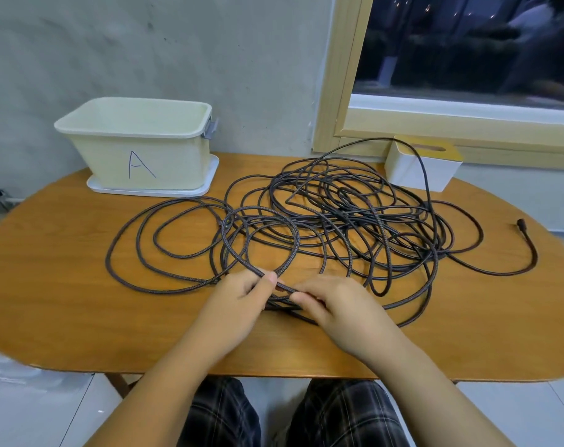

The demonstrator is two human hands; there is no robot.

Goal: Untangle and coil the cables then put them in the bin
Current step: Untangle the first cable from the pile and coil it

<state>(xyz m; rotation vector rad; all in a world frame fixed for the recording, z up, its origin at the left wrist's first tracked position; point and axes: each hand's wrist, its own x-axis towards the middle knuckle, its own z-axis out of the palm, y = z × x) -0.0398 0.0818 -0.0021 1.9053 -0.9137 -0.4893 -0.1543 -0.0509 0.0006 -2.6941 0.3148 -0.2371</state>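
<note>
We locate the braided cable [338, 221], dark and woven, lying in a loose tangle across the middle and right of the wooden table [64, 285]. Its loops overlap many times; we cannot tell from this view whether the tangle is one cable or several. One loop [261, 233] stands raised at the near-left of the tangle, arching up from the hands. Wider loops spread flat toward the left of the table. One strand rises at the far side and passes over the white box with a yellow top [422, 169] standing at the far right of the table, under the window frame [338, 91]. One cable end with a connector [520, 223] lies free on the right of the table, apart from the main tangle.

Our left hand [242, 301] is at the near edge of the tangle, thumb and fingers pinching the base of the raised loop. Our right hand [335, 308] sits just beside it, fingers curled down over strands of the same cable; the fingertips of the two hands are near each other, almost touching.

The bin [139, 150], pale cream and marked with a handwritten letter A, stands at the far left of the table on a white tray or lid [190, 188], well apart from the hands. No cable shows above its rim. A grey latch [210, 128] shows at its right end. Behind it is a grey wall [145, 43].
</note>
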